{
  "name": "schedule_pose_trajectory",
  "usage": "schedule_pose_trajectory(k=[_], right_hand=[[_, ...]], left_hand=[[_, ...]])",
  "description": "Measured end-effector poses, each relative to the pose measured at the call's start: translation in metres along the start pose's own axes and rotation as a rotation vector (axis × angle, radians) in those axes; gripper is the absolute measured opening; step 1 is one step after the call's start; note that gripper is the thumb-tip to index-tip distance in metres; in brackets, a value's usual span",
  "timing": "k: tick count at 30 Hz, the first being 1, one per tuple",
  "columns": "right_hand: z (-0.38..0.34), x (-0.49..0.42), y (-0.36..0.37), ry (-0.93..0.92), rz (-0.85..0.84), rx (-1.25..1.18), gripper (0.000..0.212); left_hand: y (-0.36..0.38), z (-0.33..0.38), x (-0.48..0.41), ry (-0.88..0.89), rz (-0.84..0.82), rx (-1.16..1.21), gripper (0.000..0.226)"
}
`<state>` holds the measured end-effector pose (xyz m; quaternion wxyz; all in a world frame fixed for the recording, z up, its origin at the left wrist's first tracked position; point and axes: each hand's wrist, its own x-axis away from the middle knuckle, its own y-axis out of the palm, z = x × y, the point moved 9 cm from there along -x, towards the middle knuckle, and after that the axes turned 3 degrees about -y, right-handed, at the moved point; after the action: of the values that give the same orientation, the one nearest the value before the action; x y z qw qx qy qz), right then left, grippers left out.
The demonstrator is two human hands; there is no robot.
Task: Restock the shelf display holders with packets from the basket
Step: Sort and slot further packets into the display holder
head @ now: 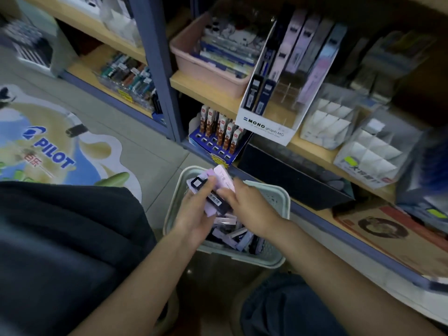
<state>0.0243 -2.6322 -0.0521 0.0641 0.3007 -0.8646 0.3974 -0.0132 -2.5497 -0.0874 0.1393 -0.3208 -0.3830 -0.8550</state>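
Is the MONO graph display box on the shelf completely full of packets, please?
No, the MONO graph display box holds dark packets at its left, but its front right slots show only bare dividers.

We count one left hand (194, 214), one right hand (247, 207), one basket (257, 260) at 6 o'clock, packets (232, 236) in it too piled to count. One pink tub (194, 61) at 12. One MONO holder (264, 124) at 1, two dark packets (253, 93) up front. Two white holders (324, 120) at 3.
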Motion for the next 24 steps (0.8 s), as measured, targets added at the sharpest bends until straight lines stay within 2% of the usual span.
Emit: schedule_pose_trajectory(k=[2, 6, 11, 15, 18, 20, 24], right_hand=[[-0.01, 0.012, -0.003, -0.011, -0.019, 0.095, 0.03], [-0.028, 0.036, -0.015, -0.043, -0.036, 0.202, 0.034], [-0.046, 0.057, -0.042, -0.062, 0.047, 0.263, 0.041], [-0.062, 0.065, -0.062, -0.071, 0.114, 0.265, 0.047], [-0.078, 0.07, -0.075, -0.103, 0.12, 0.203, 0.05], [-0.086, 0.07, -0.085, -0.137, 0.141, 0.114, 0.045], [-0.096, 0.064, -0.117, -0.228, 0.295, -0.217, 0.027]], left_hand=[[0.008, 0.0, 0.007, 0.008, 0.017, -0.025, 0.017], [0.026, 0.008, 0.023, 0.033, -0.017, -0.12, 0.013], [0.053, 0.022, 0.042, 0.072, -0.085, -0.181, 0.016], [0.071, 0.037, 0.056, 0.124, -0.084, -0.196, 0.041], [0.079, 0.055, 0.058, 0.143, -0.03, -0.175, 0.029], [0.083, 0.07, 0.057, 0.158, 0.01, -0.182, 0.02], [0.1, 0.102, 0.051, 0.211, 0.027, -0.271, 0.016]])
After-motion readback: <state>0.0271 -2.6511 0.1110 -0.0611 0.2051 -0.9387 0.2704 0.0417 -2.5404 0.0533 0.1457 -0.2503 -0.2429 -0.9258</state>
